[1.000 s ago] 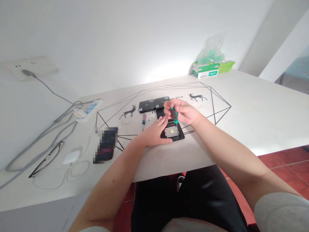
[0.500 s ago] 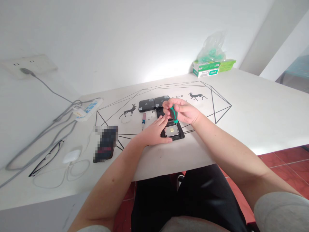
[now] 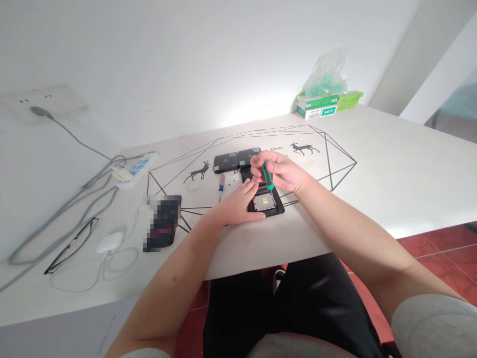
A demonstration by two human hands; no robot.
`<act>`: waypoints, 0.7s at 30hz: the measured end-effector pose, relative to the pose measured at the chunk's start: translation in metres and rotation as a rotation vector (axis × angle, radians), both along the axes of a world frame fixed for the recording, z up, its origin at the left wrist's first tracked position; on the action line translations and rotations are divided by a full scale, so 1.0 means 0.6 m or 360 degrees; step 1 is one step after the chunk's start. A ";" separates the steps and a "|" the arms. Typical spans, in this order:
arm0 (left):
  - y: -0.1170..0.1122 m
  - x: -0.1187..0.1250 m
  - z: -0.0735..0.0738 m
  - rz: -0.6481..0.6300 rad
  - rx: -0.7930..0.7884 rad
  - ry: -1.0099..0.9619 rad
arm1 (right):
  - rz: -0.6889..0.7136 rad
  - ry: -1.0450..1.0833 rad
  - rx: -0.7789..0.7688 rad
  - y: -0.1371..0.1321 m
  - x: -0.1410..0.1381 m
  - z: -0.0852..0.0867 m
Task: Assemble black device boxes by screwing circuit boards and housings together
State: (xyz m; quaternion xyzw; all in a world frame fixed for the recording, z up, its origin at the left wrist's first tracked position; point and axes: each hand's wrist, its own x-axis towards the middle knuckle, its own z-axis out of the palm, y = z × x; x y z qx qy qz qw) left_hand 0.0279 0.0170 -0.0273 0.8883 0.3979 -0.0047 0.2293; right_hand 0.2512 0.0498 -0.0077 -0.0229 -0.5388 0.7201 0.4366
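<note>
An opened black device case lies on the table, a silver plate with a yellowish square pad inside it. My left hand grips the case from its left side, thumb along the near edge and fingers toward the far edge. In my right hand is a green and black screwdriver, held nearly upright by its handle. Its shaft points down into the right side of the case; the tip is too small to make out. A black part behind the case is partly hidden by my fingers.
Two closed black boxes stand behind. A second screwdriver and tiny screws lie left of the case. Further left are a pixelated phone, glasses, a white charger and a power strip. Green boxes sit back right.
The screwdriver and my right hand have shifted very slightly, with the shaft showing a little more. My left hand stays in place on the case.
</note>
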 end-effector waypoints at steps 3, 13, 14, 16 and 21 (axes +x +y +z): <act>0.000 -0.001 0.000 0.0007 -0.0012 0.0021 | -0.0038 -0.0040 -0.0070 0.000 0.005 0.003; 0.002 0.000 -0.001 -0.0024 0.0022 -0.0024 | -0.0028 -0.0031 -0.0024 -0.001 -0.001 0.000; 0.002 0.000 -0.002 -0.0022 0.0023 -0.0028 | -0.0021 -0.0037 -0.0019 -0.001 0.000 -0.001; 0.003 0.000 -0.003 -0.0023 0.0024 -0.0036 | -0.0001 -0.0053 -0.0021 0.000 0.003 0.000; 0.004 -0.002 -0.006 -0.0045 0.0028 -0.0039 | -0.0008 -0.0097 -0.0104 0.000 0.010 0.009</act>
